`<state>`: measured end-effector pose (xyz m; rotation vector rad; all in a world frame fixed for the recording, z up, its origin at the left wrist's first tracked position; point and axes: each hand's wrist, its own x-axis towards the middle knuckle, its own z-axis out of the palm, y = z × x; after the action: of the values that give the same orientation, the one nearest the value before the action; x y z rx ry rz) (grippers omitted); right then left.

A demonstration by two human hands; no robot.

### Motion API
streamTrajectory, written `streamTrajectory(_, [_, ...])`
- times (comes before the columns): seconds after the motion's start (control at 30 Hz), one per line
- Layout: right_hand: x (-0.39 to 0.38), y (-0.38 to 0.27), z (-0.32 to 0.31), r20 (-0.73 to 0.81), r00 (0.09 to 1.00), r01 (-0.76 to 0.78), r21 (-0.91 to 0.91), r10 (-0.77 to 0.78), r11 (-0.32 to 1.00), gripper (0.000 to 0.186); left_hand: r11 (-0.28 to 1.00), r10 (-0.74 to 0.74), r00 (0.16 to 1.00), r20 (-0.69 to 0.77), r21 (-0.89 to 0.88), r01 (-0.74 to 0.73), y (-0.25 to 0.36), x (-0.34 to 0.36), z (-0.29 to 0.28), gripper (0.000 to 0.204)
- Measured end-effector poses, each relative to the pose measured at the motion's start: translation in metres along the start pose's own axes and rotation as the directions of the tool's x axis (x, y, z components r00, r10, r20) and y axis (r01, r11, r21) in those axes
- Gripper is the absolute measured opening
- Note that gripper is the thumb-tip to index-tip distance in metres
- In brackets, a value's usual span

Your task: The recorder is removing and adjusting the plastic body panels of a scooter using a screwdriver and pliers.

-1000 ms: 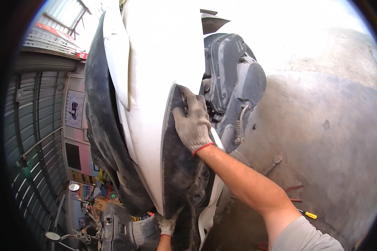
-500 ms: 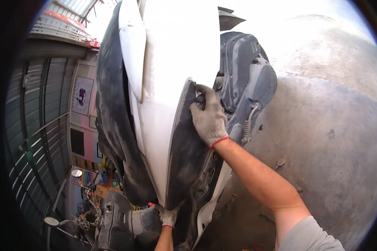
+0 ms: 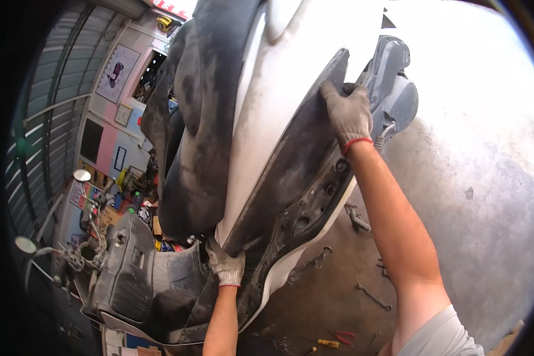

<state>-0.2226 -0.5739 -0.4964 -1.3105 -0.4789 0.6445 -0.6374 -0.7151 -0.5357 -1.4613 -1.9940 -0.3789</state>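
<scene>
A long white body panel (image 3: 261, 136) with black trim (image 3: 279, 184) lies along a dusty scooter, between a dark left fairing (image 3: 199, 148) and the engine housing (image 3: 388, 68). My right hand (image 3: 347, 115), in a grey knit glove with red cuff, is closed over the trim's upper right edge, fingertips partly hidden. My left hand (image 3: 225, 266), gloved alike, grips the panel's narrow lower end, its fingers partly tucked under. The scooter's black floorboard and seat-side parts (image 3: 130, 273) show at lower left.
Wrenches (image 3: 372, 296), red pliers (image 3: 342, 337) and a yellow-handled screwdriver (image 3: 327, 343) lie on the concrete floor (image 3: 469, 225) at right. At left are a corrugated metal wall (image 3: 47, 89), a pink board wall (image 3: 110, 142), cluttered shelves and handlebars with round mirrors (image 3: 25, 244).
The view has turned, so the panel now slants up to the right and more floor tools show. Both hands stay on the panel; the right appears higher and further right, the left higher.
</scene>
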Motion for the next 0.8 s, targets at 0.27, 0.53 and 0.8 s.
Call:
streamTrajectory(0.27, [0.006, 0.023, 0.020, 0.083, 0.997, -0.028, 0.374, -0.004, 0.927, 0.075, 0.987, 0.064, 0.998, 0.013, -0.147, -0.061, -0.007, 0.000, -0.007, 0.107])
streamTrajectory(0.53, [0.009, 0.034, 0.027, 0.179, 0.976, -0.219, 0.754, 0.127, 0.619, 0.060, 0.976, 0.082, 0.997, 0.006, -0.201, -0.079, -0.028, -0.002, -0.011, 0.107])
streamTrajectory(0.8, [0.007, 0.024, 0.024, 0.200, 0.971, -0.237, 0.808, 0.128, 0.539, 0.055, 0.987, 0.059, 0.977, 0.206, -0.159, -0.026, -0.051, 0.001, -0.005, 0.114])
